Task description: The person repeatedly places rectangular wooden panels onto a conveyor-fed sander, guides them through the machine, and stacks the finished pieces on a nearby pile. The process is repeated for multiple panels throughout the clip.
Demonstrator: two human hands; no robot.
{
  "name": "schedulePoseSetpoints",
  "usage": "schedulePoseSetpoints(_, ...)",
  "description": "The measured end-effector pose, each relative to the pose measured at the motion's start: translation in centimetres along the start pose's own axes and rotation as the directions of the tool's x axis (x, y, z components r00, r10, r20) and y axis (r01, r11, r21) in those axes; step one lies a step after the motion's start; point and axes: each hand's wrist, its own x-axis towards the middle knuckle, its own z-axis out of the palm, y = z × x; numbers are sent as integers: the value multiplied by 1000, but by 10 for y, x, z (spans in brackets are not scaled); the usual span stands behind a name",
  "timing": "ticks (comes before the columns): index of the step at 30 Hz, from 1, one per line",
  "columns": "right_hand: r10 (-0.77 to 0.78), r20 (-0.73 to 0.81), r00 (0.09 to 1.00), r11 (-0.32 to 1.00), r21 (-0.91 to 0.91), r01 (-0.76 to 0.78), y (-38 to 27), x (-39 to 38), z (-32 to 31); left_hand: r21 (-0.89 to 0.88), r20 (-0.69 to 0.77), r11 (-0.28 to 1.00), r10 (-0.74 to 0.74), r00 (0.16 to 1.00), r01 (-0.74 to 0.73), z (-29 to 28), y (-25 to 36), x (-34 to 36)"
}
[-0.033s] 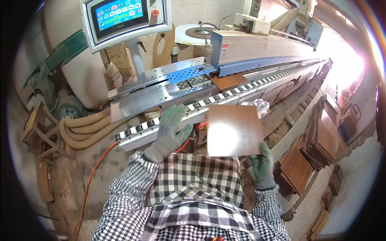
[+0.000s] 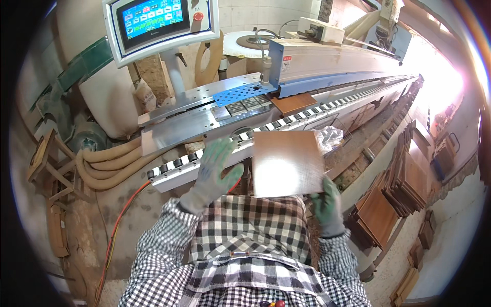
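Biggest: long machine (image 2: pixel 342 71), running from centre to far R, w/ beige-and-blue guard along it. Its bare metal surface (image 2: pixel 179 134) is at the near L end; a white roller rail (image 2: pixel 176 180) w/ dark rollers runs along the front. Next, stacked brown panels (image 2: pixel 406 171) leaning on the R side, w/ a lone tilted panel (image 2: pixel 376 220) in front of them. Checked apron (image 2: pixel 250 222) at bottom centre. Ctrl panel (image 2: pixel 208 25) up top L, screen lit. Tan hoses (image 2: pixel 110 159) curl out from under the machine's L end; wooden stool (image 2: pixel 51 169) just L of them.

Then the brown board (image 2: pixel 289 158): approx. square, in front of the rail, btwn the two hands, bright glare on its lower half. Its upper L corner overlaps the rail in view; can't tell if they touch. R hand (image 2: pixel 327 205), gloved grey-green, grasps the board at its lower R corner. L hand (image 2: pixel 214 171), same glove type, holds nothing: fingers extended, thumb out twd the board but apart from it, fingertips over the rail; contact w/ rail unclear.

Smaller: brown piece (image 2: pixel 295 104) partly under the guard's near end, behind the rail; crumpled clear plastic (image 2: pixel 330 139) just R of the board; red btn (image 2: pixel 198 17) on the ctrl panel.
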Motion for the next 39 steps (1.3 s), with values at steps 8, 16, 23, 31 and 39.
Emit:
schedulePoseSetpoints(8, 428, 636, 642, 56, 690, -721, -20, 69, 161, 363, 149, 929, -141, 979, 78, -55, -11, -65)
schedulePoseSetpoints(16, 342, 620, 707, -53, 764, -644, 1, 69, 166, 479, 219, 873, -217, 951, 89, -37, -15, -53)
schedulePoseSetpoints(23, 322, 672, 667, -81, 722, -688, -3, 73, 158, 479, 188, 842, -374, 908, 248, -26, -66, -23)
schedulePoseSetpoints(31, 456, 555, 695, 586, 400, -705, 7, -15, 90, 525, 144, 757, -529, 836, 389, -35, -99, 13)
schedulePoseSetpoints(39, 468, 104, 878, 769, -538, -346, 77, -114, 49, 376, -137, 851, -339, 931, 366, -26, -100, -2)
